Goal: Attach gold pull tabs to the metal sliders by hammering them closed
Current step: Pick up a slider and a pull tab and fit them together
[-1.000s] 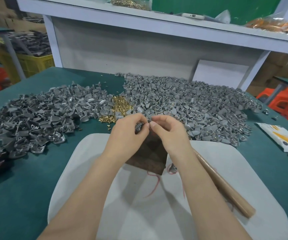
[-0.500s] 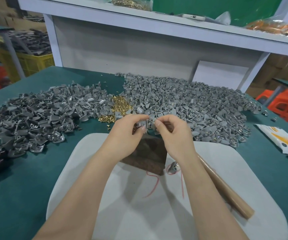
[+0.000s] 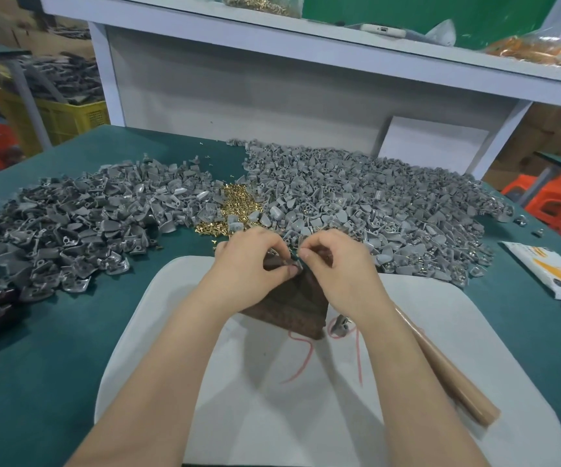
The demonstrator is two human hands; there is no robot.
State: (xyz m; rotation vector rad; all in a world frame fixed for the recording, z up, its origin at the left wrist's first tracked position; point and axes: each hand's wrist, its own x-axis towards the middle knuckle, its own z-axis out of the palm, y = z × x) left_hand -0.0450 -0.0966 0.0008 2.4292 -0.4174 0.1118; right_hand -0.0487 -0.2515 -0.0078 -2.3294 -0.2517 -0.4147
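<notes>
Grey slider (image 3: 291,264), being pinched by left hand (image 3: 248,264) and right hand (image 3: 336,267), is being lowered since a second ago onto the wooden block (image 3: 292,306); hammering is likely being set up, with the hammer (image 3: 447,372) being left untouched alongside.

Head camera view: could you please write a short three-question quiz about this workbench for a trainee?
1. True or false: the right hand grips the hammer.
2. The loose gold pull tabs lie: A) between the two gray slider heaps; B) on the white mat; C) on the wooden block.
3. Over what do the left hand and right hand pinch one gray slider?

Key: 1 false, the hammer lies on the white mat by the right forearm. 2 A. 3 the dark wooden block.
</notes>
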